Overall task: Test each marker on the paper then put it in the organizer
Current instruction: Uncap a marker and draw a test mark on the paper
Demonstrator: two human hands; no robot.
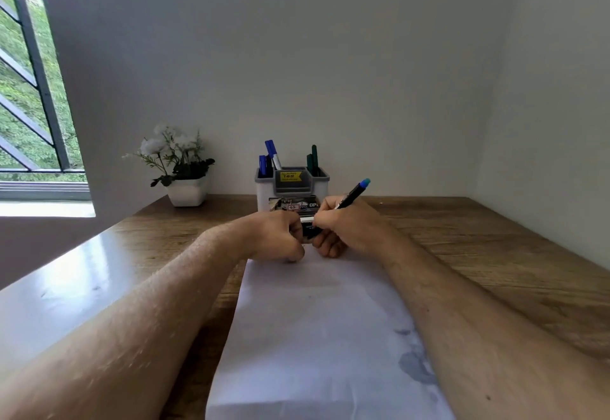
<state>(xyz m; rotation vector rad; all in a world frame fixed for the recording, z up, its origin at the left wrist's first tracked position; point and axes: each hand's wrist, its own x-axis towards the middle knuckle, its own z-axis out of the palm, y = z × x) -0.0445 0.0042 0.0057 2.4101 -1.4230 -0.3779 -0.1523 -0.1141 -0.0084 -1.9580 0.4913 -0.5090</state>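
Gripping: a black marker (343, 203) with a blue end is held in the curled fingers of the right hand (343, 228), its blue end angled up and to the right.
Left hand (280, 236): fingers are curled into a fist just beside the right hand; what is held inside cannot be told, though something dark shows between the two hands.
Paper (317, 337): a white sheet is laid on the wooden table (495, 254), running from the near edge to the hands, with grey-blue smudges at its right side.
Organizer (292, 185): a grey and white holder is seen at the far side, against the wall, behind the hands.
Already stowed: blue markers (272, 155) in the left compartment, dark green markers (312, 160) in the right.
Far left: white flowers in a white pot (186, 191).
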